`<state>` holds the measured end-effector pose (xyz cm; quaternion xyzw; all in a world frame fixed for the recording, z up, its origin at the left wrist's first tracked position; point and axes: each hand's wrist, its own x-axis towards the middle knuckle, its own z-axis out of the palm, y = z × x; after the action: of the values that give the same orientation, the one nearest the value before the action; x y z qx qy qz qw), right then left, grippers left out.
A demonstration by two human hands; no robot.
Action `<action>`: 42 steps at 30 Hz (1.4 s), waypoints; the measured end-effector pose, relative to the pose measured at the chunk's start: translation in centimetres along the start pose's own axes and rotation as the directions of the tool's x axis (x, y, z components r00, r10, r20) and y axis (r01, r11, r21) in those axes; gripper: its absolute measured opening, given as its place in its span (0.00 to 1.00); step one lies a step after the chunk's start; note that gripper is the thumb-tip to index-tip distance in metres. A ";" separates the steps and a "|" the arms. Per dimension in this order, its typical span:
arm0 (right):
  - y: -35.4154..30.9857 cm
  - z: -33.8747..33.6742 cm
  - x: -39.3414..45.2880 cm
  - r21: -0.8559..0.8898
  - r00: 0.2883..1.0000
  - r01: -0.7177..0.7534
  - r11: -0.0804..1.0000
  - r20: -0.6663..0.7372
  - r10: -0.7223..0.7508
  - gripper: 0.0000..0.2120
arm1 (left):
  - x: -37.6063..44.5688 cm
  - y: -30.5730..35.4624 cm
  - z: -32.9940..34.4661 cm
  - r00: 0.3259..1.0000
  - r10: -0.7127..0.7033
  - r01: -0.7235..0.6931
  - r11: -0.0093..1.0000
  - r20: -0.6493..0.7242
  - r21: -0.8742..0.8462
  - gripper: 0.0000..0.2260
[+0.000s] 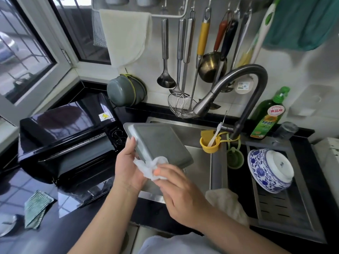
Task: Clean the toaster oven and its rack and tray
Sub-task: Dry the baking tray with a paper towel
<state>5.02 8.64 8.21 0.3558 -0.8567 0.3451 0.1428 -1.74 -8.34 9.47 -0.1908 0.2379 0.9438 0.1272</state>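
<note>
white tiled wall (302,74), corner window (27,57), glossy black countertop (22,233), daylight

Grey tray (157,142) tilted over sink; black toaster oven (67,136) open.

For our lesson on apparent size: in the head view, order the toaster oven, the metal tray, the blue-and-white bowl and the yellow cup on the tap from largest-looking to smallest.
1. toaster oven
2. metal tray, though it is held nearer the camera, which inflates it
3. blue-and-white bowl
4. yellow cup
</note>
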 end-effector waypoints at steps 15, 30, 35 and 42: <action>8.8 -2.4 -4.5 -0.225 0.899 -0.397 0.890 -0.289 0.328 0.11 | 0.2 -2.3 -2.3 0.976 0.018 -0.009 0.999 -0.218 0.041 0.15; 11.0 -6.7 4.2 -0.081 0.770 -0.631 0.772 -0.185 0.610 0.22 | -2.3 -1.6 -0.7 0.995 0.098 -0.105 0.917 0.038 0.385 0.16; 11.5 -6.8 4.2 -0.134 0.853 -0.503 0.854 -0.236 0.465 0.23 | -2.3 -0.7 -0.3 0.994 0.076 -0.103 0.900 0.081 0.424 0.15; 2.2 -1.6 2.9 -0.078 0.998 -0.051 0.996 0.033 0.054 0.21 | -1.8 -3.3 1.0 0.994 0.055 -0.084 0.938 0.095 0.336 0.12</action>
<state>1.40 9.41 9.72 0.3334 -0.8808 0.3092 0.1320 0.66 -5.35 9.71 -0.1175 0.3982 0.8997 0.1344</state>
